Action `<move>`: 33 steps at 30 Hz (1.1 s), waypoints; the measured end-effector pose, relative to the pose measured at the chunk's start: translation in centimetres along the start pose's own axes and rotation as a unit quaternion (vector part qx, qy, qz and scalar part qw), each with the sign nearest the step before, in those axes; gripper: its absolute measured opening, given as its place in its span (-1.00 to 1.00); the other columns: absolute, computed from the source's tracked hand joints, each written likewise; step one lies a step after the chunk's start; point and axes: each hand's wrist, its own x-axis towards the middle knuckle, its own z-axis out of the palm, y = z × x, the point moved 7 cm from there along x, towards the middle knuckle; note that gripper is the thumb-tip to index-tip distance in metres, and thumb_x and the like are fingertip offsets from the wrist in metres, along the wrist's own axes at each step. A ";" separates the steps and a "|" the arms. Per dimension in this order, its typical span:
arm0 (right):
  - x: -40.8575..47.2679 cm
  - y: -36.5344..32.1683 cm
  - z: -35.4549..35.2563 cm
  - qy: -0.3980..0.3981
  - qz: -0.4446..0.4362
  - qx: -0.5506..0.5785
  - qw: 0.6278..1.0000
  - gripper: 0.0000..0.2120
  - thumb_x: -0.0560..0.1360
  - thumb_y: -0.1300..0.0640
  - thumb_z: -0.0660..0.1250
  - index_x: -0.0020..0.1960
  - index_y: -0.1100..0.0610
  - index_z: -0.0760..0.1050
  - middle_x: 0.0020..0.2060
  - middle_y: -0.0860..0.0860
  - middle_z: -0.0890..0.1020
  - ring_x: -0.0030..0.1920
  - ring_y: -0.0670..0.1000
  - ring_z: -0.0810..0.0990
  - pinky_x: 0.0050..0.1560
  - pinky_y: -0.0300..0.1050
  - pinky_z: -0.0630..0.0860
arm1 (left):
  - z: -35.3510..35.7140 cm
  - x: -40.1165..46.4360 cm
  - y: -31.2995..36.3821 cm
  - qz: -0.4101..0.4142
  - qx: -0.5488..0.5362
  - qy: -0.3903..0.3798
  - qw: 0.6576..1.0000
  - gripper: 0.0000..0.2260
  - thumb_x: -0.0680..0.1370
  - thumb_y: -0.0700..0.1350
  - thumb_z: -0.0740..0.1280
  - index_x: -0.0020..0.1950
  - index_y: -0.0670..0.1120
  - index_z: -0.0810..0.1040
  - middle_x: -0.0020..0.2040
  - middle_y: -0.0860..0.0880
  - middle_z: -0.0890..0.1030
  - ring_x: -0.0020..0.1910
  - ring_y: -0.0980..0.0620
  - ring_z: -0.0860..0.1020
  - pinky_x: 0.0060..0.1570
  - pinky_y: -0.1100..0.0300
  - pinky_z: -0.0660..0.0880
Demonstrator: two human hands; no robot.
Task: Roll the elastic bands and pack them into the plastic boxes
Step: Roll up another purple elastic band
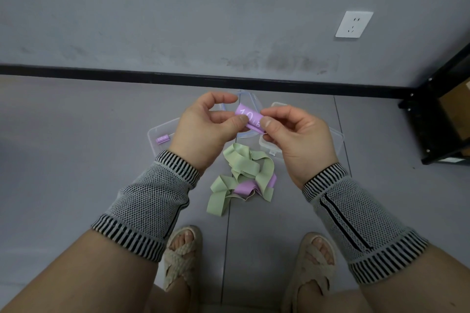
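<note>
Rolling step of the task, seen from above over a grey tiled floor [76, 160], with all places given relative to the loose heap of pale green and lilac flat elastic bands [241, 178] lying on that floor just ahead of the person's sandalled feet. Beyond the heap stand the clear plastic boxes: one beyond and to the left [159, 134], already holding a small rolled lilac band [162, 139]; one beyond and to the right [269, 146], largely hidden by the right hand; and a round-cornered clear lid or box with a blue rim [250, 99] straight beyond, partly hidden, so its contents cannot be told. Both forearms, in grey knit sleeves with black-and-white striped cuffs, reach forward and converge above and beyond the heap, wrists roughly level. The left hand [203, 127] is narrowly closed, thumb and curled fingers pinching the left end of a lilac elastic band printed "10 LB" [250, 118]; the right hand [297, 134] is likewise narrowly closed, thumb and forefinger pinching its right end. The band is held in the air between the two hands, apparently partly rolled, a flat layer showing beneath the printed turn. The next move likely calls for tightening the roll, keeping its edges aligned, then setting it into a box.
</note>
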 end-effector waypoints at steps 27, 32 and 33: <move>-0.4 1.2 -0.9 0.188 0.015 -0.007 0.982 -0.81 0.47 0.21 0.41 0.09 0.16 0.62 -0.21 -0.05 0.67 -0.19 -0.09 0.64 -0.10 -0.23 0.59 | 1.4 0.1 -1.4 -0.023 -0.060 0.061 0.996 -0.93 0.53 -0.24 0.33 -0.06 -0.10 0.58 -0.25 -0.01 0.68 -0.20 0.09 0.67 -0.11 0.22 0.57; -0.1 1.6 -1.2 0.219 0.047 0.058 0.973 -0.92 0.45 0.22 0.43 -0.06 0.13 0.60 -0.23 0.07 0.68 -0.21 -0.04 0.67 -0.10 -0.16 0.62 | 1.5 0.1 -1.2 -0.003 -0.041 0.077 0.996 -0.86 0.51 -0.29 0.34 -0.03 -0.05 0.56 -0.17 -0.03 0.67 -0.19 0.13 0.66 -0.14 0.28 0.56; -0.2 1.6 -1.2 0.219 0.048 0.060 0.973 -0.94 0.45 0.21 0.44 -0.09 0.11 0.60 -0.24 0.06 0.68 -0.22 -0.05 0.67 -0.12 -0.17 0.62 | 1.4 0.1 -1.1 0.001 -0.042 0.090 0.995 -0.86 0.51 -0.29 0.34 -0.04 -0.06 0.55 -0.19 -0.03 0.67 -0.21 0.13 0.66 -0.17 0.29 0.55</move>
